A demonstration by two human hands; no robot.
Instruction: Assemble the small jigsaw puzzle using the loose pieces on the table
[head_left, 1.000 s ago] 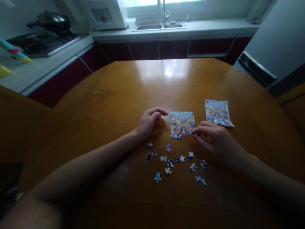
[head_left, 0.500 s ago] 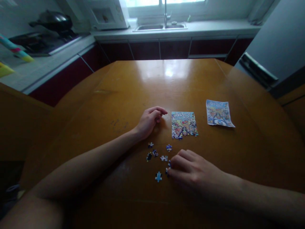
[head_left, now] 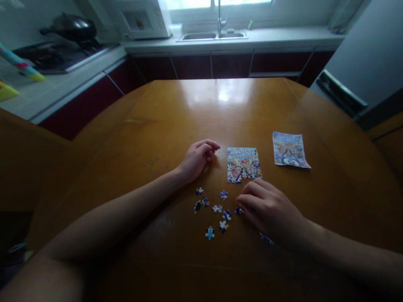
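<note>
A partly assembled jigsaw puzzle [head_left: 243,163], colourful with a blue top and a jagged lower edge, lies flat on the wooden table. Just left of it rests my left hand [head_left: 197,160], loosely bent with the index finger stretched out and nothing visible in it. My right hand [head_left: 262,203] is below the puzzle, its fingers curled and the tips together; whatever they pinch, if anything, is hidden. A dark puzzle piece [head_left: 239,210] lies by its thumb. Several loose pieces, among them a light-blue piece [head_left: 210,233] and a blue-white piece [head_left: 223,194], are scattered between the hands. Another piece [head_left: 266,238] shows beneath my right wrist.
A creased picture sheet [head_left: 290,150] lies right of the puzzle, with similar artwork. Beyond the table [head_left: 204,113] are a counter with a sink [head_left: 201,36], a wok [head_left: 74,27] on the stove at left, and a pale appliance [head_left: 362,54] at right.
My right hand has moved up and to the right, away from the loose pieces towards the puzzle's lower edge, uncovering several pieces. My left hand has stayed almost still.
</note>
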